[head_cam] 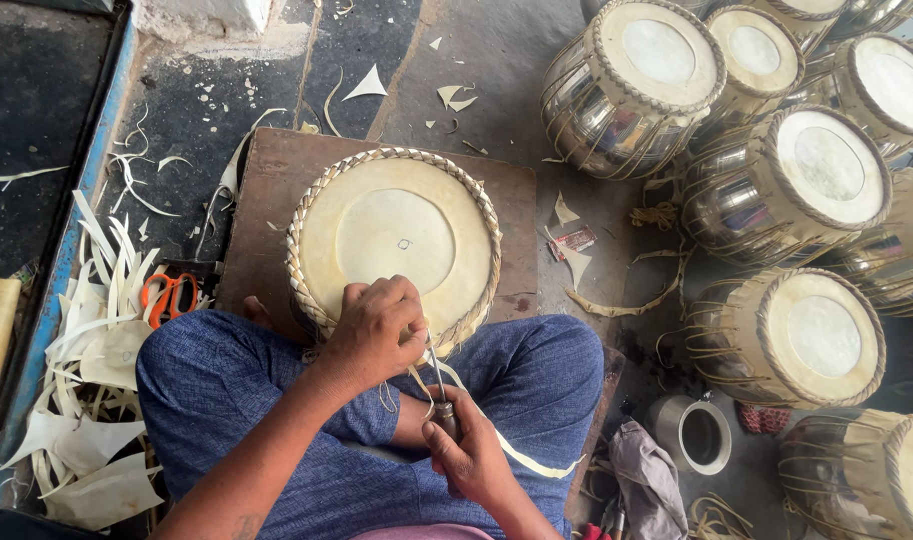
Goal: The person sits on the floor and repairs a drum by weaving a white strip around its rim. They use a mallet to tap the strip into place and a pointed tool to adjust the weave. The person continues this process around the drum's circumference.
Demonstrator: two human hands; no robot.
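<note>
A round drum (394, 240) with a pale skin head and a braided rim stands on a brown board (276, 190) between my crossed legs. My left hand (373, 330) is curled over the drum's near rim, gripping it. Just below, my right hand (473, 455) is closed on a thin metal tool (438, 385) whose tip points up at the near rim beside my left hand. A thin pale strap (516, 455) trails from the rim across my right leg.
Several finished drums (786, 190) with shiny metal bodies lie stacked at the right. Orange-handled scissors (168, 296) and pale hide offcuts (96, 350) lie at the left. A metal cup (694, 432) and a grey rag (644, 480) sit at the lower right.
</note>
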